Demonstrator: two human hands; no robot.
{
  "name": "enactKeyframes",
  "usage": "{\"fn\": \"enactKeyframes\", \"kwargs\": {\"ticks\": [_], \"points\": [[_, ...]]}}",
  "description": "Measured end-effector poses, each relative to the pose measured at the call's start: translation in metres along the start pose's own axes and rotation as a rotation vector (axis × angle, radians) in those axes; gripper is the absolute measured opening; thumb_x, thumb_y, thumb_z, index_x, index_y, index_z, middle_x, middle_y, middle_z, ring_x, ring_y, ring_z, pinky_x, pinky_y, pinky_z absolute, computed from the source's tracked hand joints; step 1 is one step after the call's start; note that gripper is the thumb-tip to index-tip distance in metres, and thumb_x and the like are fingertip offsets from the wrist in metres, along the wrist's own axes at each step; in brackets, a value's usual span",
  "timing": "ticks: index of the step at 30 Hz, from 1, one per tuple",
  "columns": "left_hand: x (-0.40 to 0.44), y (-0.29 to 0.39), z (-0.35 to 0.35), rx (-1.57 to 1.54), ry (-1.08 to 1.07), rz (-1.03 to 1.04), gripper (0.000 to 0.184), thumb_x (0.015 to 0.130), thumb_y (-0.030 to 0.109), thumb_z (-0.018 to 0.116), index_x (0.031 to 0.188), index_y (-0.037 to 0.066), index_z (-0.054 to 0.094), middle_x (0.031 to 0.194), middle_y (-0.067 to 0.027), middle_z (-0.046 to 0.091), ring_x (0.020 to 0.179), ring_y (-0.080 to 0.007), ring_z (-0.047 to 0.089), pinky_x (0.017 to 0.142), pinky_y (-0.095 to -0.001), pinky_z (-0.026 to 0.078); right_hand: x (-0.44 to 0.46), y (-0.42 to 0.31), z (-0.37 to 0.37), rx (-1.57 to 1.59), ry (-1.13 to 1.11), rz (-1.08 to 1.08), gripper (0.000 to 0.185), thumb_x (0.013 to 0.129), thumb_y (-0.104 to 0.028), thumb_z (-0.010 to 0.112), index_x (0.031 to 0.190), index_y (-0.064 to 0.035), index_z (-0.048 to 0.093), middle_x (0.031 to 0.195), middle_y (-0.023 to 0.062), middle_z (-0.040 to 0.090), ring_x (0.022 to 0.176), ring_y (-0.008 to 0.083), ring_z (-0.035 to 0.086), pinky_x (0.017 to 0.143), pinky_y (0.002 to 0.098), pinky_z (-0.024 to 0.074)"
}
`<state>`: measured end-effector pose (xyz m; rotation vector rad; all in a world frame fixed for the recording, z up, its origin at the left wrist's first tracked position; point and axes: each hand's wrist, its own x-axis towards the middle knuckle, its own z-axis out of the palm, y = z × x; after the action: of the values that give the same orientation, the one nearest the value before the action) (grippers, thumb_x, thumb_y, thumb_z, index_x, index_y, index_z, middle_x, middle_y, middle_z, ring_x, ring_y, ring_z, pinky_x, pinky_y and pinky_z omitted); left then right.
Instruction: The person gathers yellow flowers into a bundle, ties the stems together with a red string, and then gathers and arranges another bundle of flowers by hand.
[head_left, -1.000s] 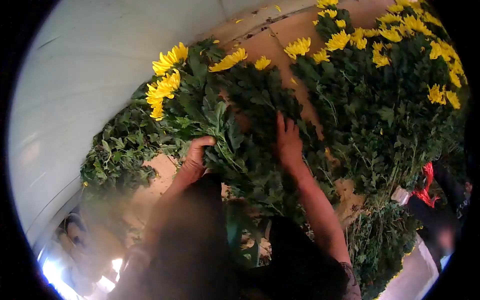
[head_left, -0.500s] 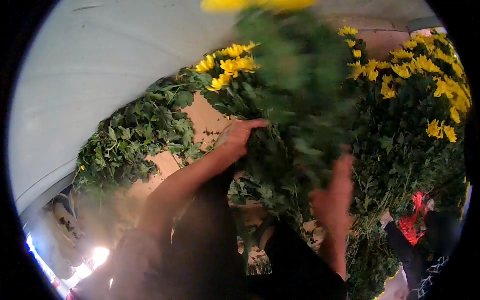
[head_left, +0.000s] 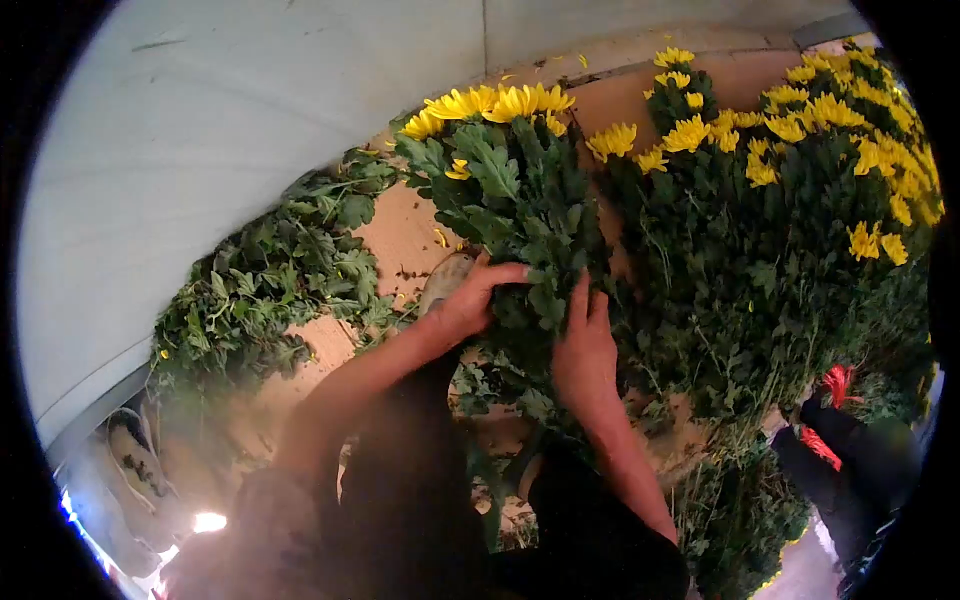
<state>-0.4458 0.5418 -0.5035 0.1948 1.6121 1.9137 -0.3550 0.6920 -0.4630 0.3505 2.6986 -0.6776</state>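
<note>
A bunch of yellow chrysanthemums (head_left: 520, 190) stands in front of me, its flower heads together at the far end and its leafy stems toward me. My left hand (head_left: 468, 305) is closed round the bunch's left side, thumb across the leaves. My right hand (head_left: 588, 360) grips the stems from the right, with its fingers pointing up along the leaves. The palm sides and the lower stems are partly hidden.
More chrysanthemums (head_left: 760, 230) lie in a thick pile on the right. Stripped leaves (head_left: 270, 280) are heaped at left beside a pale sheet wall (head_left: 250, 90). Another person's dark sleeve (head_left: 810, 480) is at lower right, near red ties (head_left: 822, 447).
My right hand has moved left and up against the bunch. The blurred flowers that stood high in the middle have come down and left, level with the other heads. My left hand stays round the stems.
</note>
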Motion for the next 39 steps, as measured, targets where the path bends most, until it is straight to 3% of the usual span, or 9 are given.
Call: {"fn": "enactKeyframes", "kwargs": {"ticks": [1, 8, 11, 17, 19, 25, 29, 32, 39], "points": [[0.001, 0.003, 0.005, -0.781, 0.129, -0.401, 0.039, 0.082, 0.016, 0.062, 0.120, 0.008, 0.054, 0.111, -0.0047, 0.061, 0.103, -0.0225, 0.056, 0.089, -0.0384, 0.046, 0.000, 0.002, 0.004, -0.029, 0.008, -0.023, 0.082, 0.074, 0.002, 0.056, 0.145, -0.0071, 0.015, 0.123, 0.0237, 0.039, 0.100, 0.0436, 0.052, 0.079, 0.0432, 0.0478], [-0.004, -0.028, -0.004, -0.895, 0.068, -0.524, 0.038, 0.082, 0.018, 0.064, 0.118, 0.007, 0.055, 0.115, -0.0058, 0.059, 0.103, -0.0167, 0.056, 0.088, -0.0342, 0.046, 0.000, -0.006, -0.017, 0.124, -0.061, -0.045, 0.077, 0.079, -0.017, 0.065, 0.143, -0.0071, 0.022, 0.118, 0.0201, 0.043, 0.095, 0.0404, 0.054, 0.077, 0.0439, 0.0480], [-0.008, -0.037, -0.004, -0.553, -0.010, -0.345, 0.032, 0.084, 0.027, 0.059, 0.109, 0.007, 0.058, 0.099, -0.0060, 0.062, 0.092, -0.0200, 0.060, 0.085, -0.0368, 0.049, 0.009, -0.016, -0.016, -0.006, -0.117, 0.026, 0.073, 0.078, -0.024, 0.067, 0.139, -0.0081, 0.030, 0.110, 0.0162, 0.046, 0.090, 0.0363, 0.056, 0.075, 0.0431, 0.0479], [-0.016, -0.014, -0.009, -0.653, 0.133, -0.541, 0.036, 0.084, 0.033, 0.056, 0.104, 0.002, 0.060, 0.093, -0.0088, 0.064, 0.086, -0.0209, 0.061, 0.078, -0.0349, 0.049, 0.004, -0.010, -0.021, -0.221, -0.120, -0.401, 0.070, 0.074, -0.031, 0.071, 0.133, -0.0094, 0.039, 0.106, 0.0136, 0.050, 0.089, 0.0321, 0.056, 0.075, 0.0422, 0.0474], [-0.016, -0.014, -0.021, -0.732, 0.182, -0.580, 0.035, 0.082, 0.029, 0.060, 0.103, 0.001, 0.061, 0.093, -0.0095, 0.065, 0.085, -0.0212, 0.062, 0.079, -0.0342, 0.050, 0.009, 0.023, -0.021, -0.058, 0.275, -0.243, 0.074, 0.073, -0.034, 0.071, 0.134, -0.0084, 0.038, 0.112, 0.0154, 0.052, 0.095, 0.0328, 0.055, 0.077, 0.0423, 0.0473], [-0.017, -0.007, -0.024, -0.809, 0.254, -0.606, 0.035, 0.079, 0.025, 0.063, 0.102, 0.000, 0.062, 0.094, -0.0099, 0.066, 0.083, -0.0228, 0.063, 0.080, -0.0350, 0.050, 0.028, 0.127, 0.049, -0.288, 0.249, -0.195, 0.071, 0.074, -0.018, 0.067, 0.137, -0.0112, 0.035, 0.123, 0.0178, 0.047, 0.099, 0.0362, 0.054, 0.079, 0.0418, 0.0481], [-0.020, -0.038, -0.034, -0.477, 0.166, -0.496, 0.040, 0.080, 0.034, 0.060, 0.106, 0.003, 0.060, 0.093, -0.0094, 0.064, 0.085, -0.0234, 0.061, 0.080, -0.0355, 0.049, 0.036, 0.139, 0.060, -0.190, 0.116, -0.075, 0.068, 0.075, -0.009, 0.060, 0.138, -0.0140, 0.034, 0.129, 0.0191, 0.043, 0.101, 0.0377, 0.053, 0.078, 0.0425, 0.0494], [-0.011, -0.010, -0.022, -0.591, 0.235, -0.583, 0.043, 0.079, 0.034, 0.062, 0.108, 0.002, 0.060, 0.096, -0.0094, 0.064, 0.088, -0.0236, 0.061, 0.083, -0.0355, 0.048, 0.038, 0.152, 0.074, -0.678, 0.000, -0.208, 0.069, 0.077, -0.004, 0.055, 0.140, -0.0160, 0.032, 0.132, 0.0202, 0.041, 0.102, 0.0379, 0.054, 0.075, 0.0421, 0.0509], [-0.011, -0.017, -0.023, -0.731, 0.229, -0.588, 0.037, 0.078, 0.022, 0.065, 0.106, -0.001, 0.061, 0.098, -0.0105, 0.065, 0.089, -0.0219, 0.062, 0.082, -0.0353, 0.050, 0.026, 0.074, -0.038, 0.060, 0.288, -0.056, 0.059, 0.082, -0.002, 0.054, 0.138, -0.0142, 0.037, 0.120, 0.0219, 0.046, 0.097, 0.0389, 0.055, 0.076, 0.0435, 0.0498]]}}
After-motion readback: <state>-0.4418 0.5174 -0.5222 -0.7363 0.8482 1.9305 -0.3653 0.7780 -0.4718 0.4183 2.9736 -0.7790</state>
